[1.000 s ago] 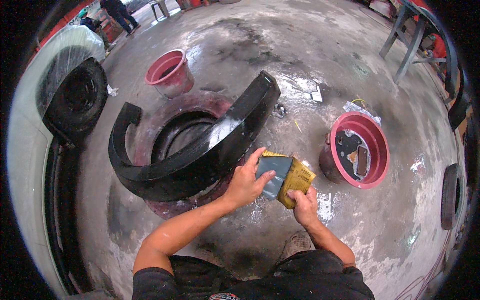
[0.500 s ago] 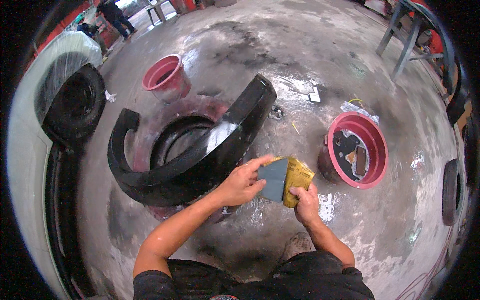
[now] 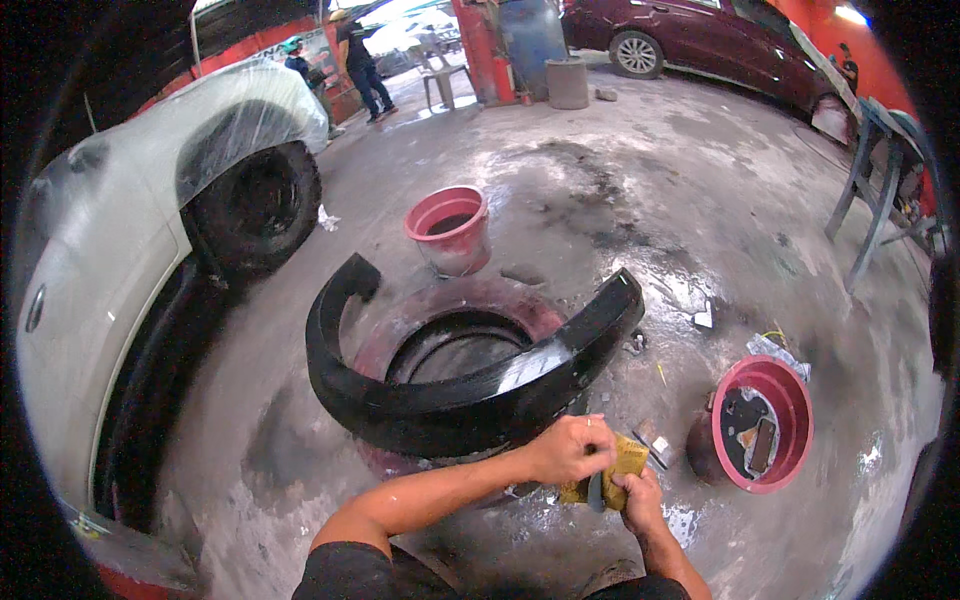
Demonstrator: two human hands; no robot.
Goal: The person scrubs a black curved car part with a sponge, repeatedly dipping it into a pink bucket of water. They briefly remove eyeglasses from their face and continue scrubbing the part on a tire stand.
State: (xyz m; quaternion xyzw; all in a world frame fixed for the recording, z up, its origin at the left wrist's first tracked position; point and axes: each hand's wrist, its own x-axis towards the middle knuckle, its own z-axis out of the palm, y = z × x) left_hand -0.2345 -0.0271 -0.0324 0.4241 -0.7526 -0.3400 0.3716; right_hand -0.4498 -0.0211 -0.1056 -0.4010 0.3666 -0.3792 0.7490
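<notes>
A sheet of sandpaper (image 3: 626, 457) with a yellow printed back and a grey face is folded between my hands. My right hand (image 3: 640, 494) grips its right part, thumb lying across the yellow side. Fingers curled, my left hand (image 3: 572, 449) closes at the sheet's upper left; its fingertips are partly hidden. Just beyond my hands, a curved black fender flare (image 3: 450, 415) rests across a tire (image 3: 375, 340) smeared with pink, lying flat on the floor.
To the right stands a pink bucket (image 3: 806, 430) with dark liquid and a brown block inside. Another pink bucket (image 3: 482, 235) is farther off. A plastic-draped white vehicle (image 3: 110, 210) is at left, a maroon car (image 3: 700, 35) at the back. Two people (image 3: 362, 70) stand far left.
My view has tilted up, bringing the maroon car into sight. My left fingers, earlier stretched over the sandpaper's grey face, are now curled at its upper edge. The right hand keeps its grip.
</notes>
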